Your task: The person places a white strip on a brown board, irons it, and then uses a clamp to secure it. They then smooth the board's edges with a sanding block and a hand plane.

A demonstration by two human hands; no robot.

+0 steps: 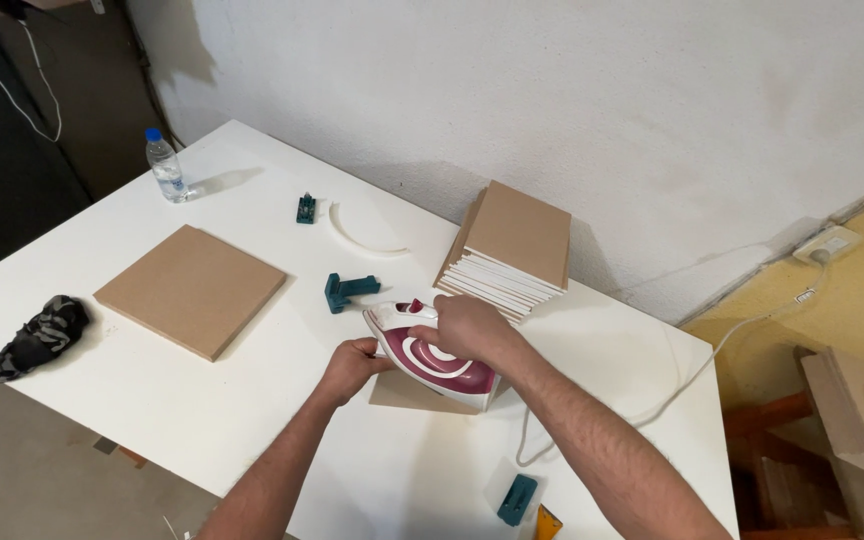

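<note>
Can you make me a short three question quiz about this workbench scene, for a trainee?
1. True or false: the right hand rests on top of the maroon and white iron.
2. What does the left hand touch? A) the water bottle B) the small brown board under the iron C) the dark cloth
3. Fill in: the stack of boards stands by the ____.

Key:
1. True.
2. B, the small board; the water bottle and dark cloth lie far to the left on the white table.
3. Wall.
</note>
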